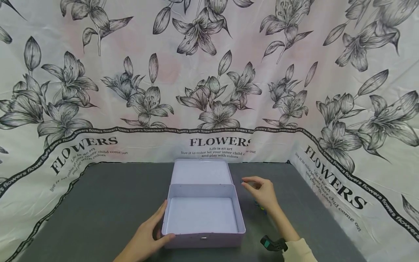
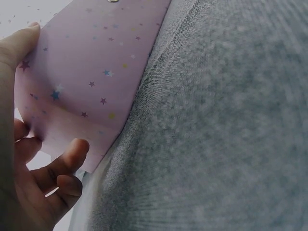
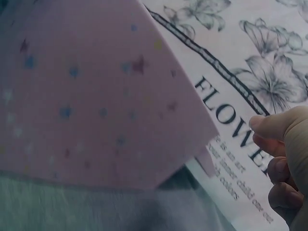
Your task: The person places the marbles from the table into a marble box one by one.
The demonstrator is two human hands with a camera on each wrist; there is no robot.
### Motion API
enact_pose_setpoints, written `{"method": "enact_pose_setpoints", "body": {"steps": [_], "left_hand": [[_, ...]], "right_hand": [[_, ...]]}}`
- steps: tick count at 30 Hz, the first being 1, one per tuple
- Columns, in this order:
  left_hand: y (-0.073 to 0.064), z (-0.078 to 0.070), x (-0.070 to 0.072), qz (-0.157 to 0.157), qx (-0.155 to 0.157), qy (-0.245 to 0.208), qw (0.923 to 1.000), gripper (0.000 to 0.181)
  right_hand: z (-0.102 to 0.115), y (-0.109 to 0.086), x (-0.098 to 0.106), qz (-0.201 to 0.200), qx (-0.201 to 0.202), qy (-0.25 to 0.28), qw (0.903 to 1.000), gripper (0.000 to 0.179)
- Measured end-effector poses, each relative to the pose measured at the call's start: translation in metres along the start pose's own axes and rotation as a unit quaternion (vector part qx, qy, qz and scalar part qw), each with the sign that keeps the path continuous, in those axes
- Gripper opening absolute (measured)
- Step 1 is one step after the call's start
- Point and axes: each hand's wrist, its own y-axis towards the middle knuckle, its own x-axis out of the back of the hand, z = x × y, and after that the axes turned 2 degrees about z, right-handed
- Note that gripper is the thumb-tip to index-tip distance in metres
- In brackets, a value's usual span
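Observation:
A lilac metal box (image 1: 203,240) stands on the grey table, its lid (image 1: 202,171) swung back and its inside bare. Small coloured stars dot its outer walls (image 2: 91,62). At the box's front left corner, my left hand (image 1: 146,233) grips it, thumb on the front and fingers along the left side. My right hand (image 1: 263,193) is raised right of the box, apart from it. Its thumb and forefinger pinch a tiny dark bluish thing (image 1: 242,181), too small to name; the right wrist view hides it. Small blue and green-yellow pieces (image 1: 260,207) lie partly hidden beneath that hand.
The grey tabletop (image 1: 98,203) extends on both sides of the box. Behind it and along the sides hangs a white cloth (image 1: 216,145) printed with flowers and lettering. A black band (image 1: 274,243) sits on the right wrist.

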Motion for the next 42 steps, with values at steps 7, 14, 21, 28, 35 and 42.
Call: {"method": "enact_pose_setpoints", "body": {"steps": [7, 14, 21, 28, 35, 42], "left_hand": [[0.000, 0.000, 0.000, -0.007, -0.001, 0.011, 0.9999, 0.104], [0.000, -0.001, 0.000, -0.003, 0.007, 0.008, 0.9999, 0.105], [0.002, -0.001, -0.002, -0.004, 0.004, 0.026, 0.9996, 0.106], [0.001, 0.000, -0.001, -0.008, 0.006, 0.040, 0.9991, 0.105], [0.001, -0.001, -0.001, -0.007, 0.011, 0.032, 0.9994, 0.106], [0.000, -0.002, -0.001, -0.009, 0.014, 0.022, 0.9996, 0.106]], "right_hand": [[0.015, 0.008, -0.024, 0.004, 0.010, 0.019, 0.9998, 0.016], [0.031, 0.010, -0.048, 0.025, 0.015, 0.029, 0.9991, 0.016], [0.048, 0.017, -0.063, 0.024, 0.049, 0.026, 0.9982, 0.015], [0.069, 0.021, -0.083, 0.051, 0.060, 0.025, 0.9966, 0.014], [0.085, 0.022, -0.101, 0.054, 0.067, 0.010, 0.9962, 0.012], [0.097, 0.024, -0.108, 0.056, 0.087, -0.015, 0.9946, 0.012]]}}
